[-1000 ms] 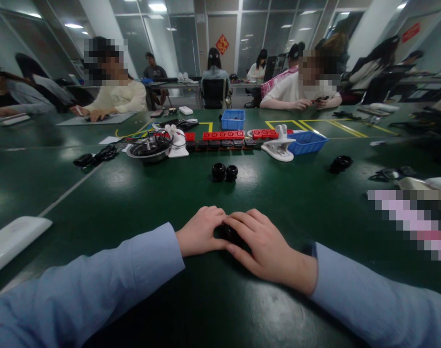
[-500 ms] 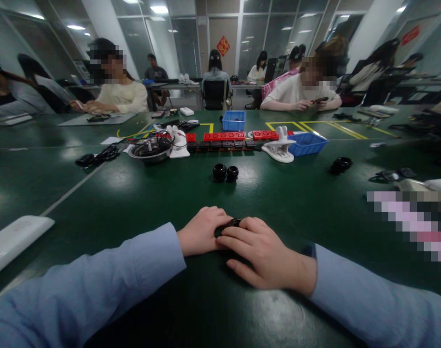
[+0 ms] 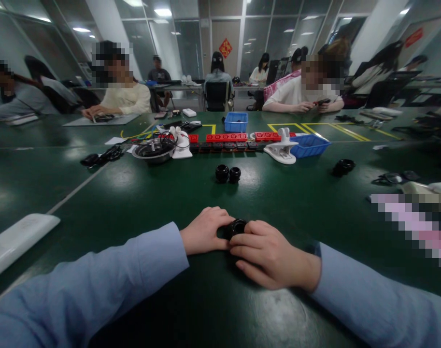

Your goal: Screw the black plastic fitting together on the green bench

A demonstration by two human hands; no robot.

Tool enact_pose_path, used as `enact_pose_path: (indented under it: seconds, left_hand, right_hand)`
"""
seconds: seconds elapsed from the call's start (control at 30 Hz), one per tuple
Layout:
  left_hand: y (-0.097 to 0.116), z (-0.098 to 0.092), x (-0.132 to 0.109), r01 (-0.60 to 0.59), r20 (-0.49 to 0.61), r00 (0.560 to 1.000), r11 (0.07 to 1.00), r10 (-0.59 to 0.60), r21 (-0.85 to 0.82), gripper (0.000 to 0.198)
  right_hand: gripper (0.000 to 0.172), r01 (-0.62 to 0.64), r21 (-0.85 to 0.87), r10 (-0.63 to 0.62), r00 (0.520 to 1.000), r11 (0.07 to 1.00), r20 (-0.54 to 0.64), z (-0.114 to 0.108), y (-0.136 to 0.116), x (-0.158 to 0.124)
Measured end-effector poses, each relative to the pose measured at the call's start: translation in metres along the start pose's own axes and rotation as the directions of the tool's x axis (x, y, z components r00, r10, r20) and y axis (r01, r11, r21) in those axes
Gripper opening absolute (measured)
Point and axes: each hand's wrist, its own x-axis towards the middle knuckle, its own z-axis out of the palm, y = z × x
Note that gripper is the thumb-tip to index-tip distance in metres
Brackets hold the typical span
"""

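- Far left, a white flat slab (image 3: 17,239) lies at the edge of the green table (image 3: 133,193), in the same place as a second ago.
- The left hand (image 3: 206,231) rests on the table close in front of the person. Its fingers are curled round the left side of a black round piece (image 3: 237,226) and grip it. It has hardly stirred.
- That black round piece sits low between the two hands, at or just above the table top. A second ago it was buried under the right fingers, and half a second ago only a sliver peeped out. Now its ringed top shows plainly.
- Beyond it, well apart from the hands, a pair of black fittings (image 3: 228,174) stands side by side, touching and unmoved.
- The right hand (image 3: 269,253) has drawn its fingers back off the top of the piece. They are now bent tight and pinch its right side, with the knuckles raised.
- To my eye both hands keep their hold, so the piece is in mid-handling and not set down.
- Farther right, the white clamp (image 3: 281,147), the blue tray (image 3: 309,145) and a lone black part (image 3: 343,166) lie as before.
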Motion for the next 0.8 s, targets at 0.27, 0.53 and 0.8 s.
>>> enact_pose_path:
  seconds: [0.27, 0.53, 0.8]
  left_hand:
    - [-0.003, -0.001, 0.000, -0.028, -0.012, 1.000, 0.998, 0.028, -0.049, 0.040]
    - [-0.002, -0.002, -0.001, -0.066, 0.041, 0.997, 0.996, 0.068, -0.052, 0.046]
    - [-0.001, -0.002, -0.002, -0.059, 0.033, 0.998, 0.997, 0.060, -0.044, 0.047]
  right_hand:
    - [0.037, -0.028, -0.024, 0.028, 0.999, 0.999, -0.017, -0.006, 0.006, -0.007]
    - [0.044, -0.547, -0.168, 0.520, 0.835, 0.820, -0.179, 0.003, 0.064, -0.018]
    - [0.035, -0.449, -0.026, 0.432, 0.872, 0.893, -0.230, 0.000, 0.042, -0.012]
